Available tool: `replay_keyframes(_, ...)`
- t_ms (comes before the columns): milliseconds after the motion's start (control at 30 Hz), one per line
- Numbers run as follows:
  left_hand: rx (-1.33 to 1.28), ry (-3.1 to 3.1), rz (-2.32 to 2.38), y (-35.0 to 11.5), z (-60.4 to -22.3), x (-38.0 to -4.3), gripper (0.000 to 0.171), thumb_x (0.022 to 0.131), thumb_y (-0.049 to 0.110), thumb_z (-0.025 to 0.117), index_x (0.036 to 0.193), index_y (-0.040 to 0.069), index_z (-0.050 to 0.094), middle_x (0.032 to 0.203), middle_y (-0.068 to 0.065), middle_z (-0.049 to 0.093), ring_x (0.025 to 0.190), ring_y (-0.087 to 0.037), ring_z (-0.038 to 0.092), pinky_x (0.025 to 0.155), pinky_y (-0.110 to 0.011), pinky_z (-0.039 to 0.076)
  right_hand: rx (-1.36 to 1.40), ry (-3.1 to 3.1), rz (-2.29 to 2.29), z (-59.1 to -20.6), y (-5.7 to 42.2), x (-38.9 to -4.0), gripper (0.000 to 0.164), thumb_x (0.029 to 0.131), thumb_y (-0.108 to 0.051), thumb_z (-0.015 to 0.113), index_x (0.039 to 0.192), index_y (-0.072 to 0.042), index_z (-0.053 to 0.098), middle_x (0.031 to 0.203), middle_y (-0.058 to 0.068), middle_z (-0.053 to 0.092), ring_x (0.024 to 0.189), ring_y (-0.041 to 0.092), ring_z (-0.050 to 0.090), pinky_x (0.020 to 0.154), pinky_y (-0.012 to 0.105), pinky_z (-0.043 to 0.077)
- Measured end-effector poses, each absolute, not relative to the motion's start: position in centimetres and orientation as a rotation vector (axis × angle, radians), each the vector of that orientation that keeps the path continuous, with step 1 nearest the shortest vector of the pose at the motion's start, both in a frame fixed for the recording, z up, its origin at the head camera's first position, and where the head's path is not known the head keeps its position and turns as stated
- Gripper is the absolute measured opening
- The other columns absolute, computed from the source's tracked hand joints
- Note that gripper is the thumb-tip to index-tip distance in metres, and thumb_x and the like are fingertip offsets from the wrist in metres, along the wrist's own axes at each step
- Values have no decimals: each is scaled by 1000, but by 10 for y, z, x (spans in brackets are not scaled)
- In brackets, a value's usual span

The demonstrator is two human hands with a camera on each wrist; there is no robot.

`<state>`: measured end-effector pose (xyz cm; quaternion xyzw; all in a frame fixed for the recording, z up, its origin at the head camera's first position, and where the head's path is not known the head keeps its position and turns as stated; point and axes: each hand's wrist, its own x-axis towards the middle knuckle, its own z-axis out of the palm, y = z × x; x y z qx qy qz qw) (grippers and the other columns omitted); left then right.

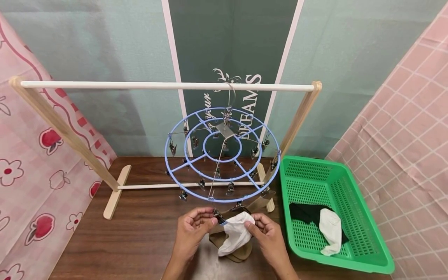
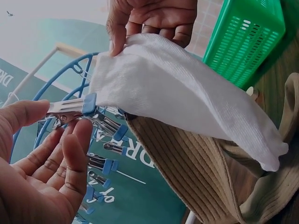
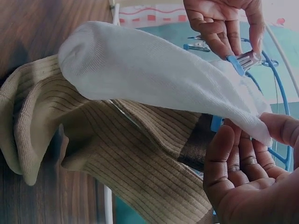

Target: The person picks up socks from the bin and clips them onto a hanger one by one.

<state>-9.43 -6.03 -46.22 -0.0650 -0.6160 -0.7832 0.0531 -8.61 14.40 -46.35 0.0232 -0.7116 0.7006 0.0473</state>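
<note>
My left hand (image 1: 191, 229) pinches a metal clip (image 2: 70, 107) with blue tips between thumb and fingers. The clip's tips sit at one corner of a white sock's cuff. By the other corner of that cuff, my right hand (image 1: 271, 235) pinches the white sock (image 3: 140, 65), whose toe hangs down toward me. Brown ribbed socks (image 3: 135, 140) with dark cuffs hang from the rack just behind it, partly covered by the white sock in the head view. Above both hands is the round blue hanger (image 1: 189, 191), with several more clips dangling from its rings.
A white rod (image 1: 122, 85) on a wooden frame carries the hanger by its hook. At the right, a green basket (image 1: 378, 249) holds another white sock (image 1: 330, 229) and black fabric (image 1: 304, 212). The frame's foot (image 1: 117, 192) stands on the brown table (image 1: 140, 241).
</note>
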Motion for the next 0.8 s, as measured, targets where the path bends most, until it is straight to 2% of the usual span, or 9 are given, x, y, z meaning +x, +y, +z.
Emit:
replay_keyframes(267, -211, -1841, -2346, -63, -464, -93, 20, 85, -9, 65, 101, -19, 60, 86, -24, 69, 70, -17, 69, 55, -20, 52, 87, -2163, 2124, -464, 148, -87, 9, 87, 4, 65, 91, 11, 60, 77, 10, 68, 66, 11, 64, 59, 23, 54)
replay_keyframes(500, -74, -1804, -2248, -65, -463, -92, 10, 87, -8, 62, 94, -15, 63, 77, -14, 71, 63, -17, 68, 50, -22, 50, 16, -2157, 2124, -464, 154, -88, 13, 87, 2, 66, 94, 11, 60, 78, 7, 68, 68, 11, 64, 60, 23, 54)
replay_keyframes(800, 90, -1669, -2228, -68, -462, -93, 6, 87, -14, 57, 89, -19, 59, 70, -10, 69, 57, -16, 66, 47, -21, 47, -29, -2123, 2132, -464, 160, -88, 13, 88, 3, 65, 95, 13, 60, 78, 6, 68, 68, 10, 62, 61, 22, 53)
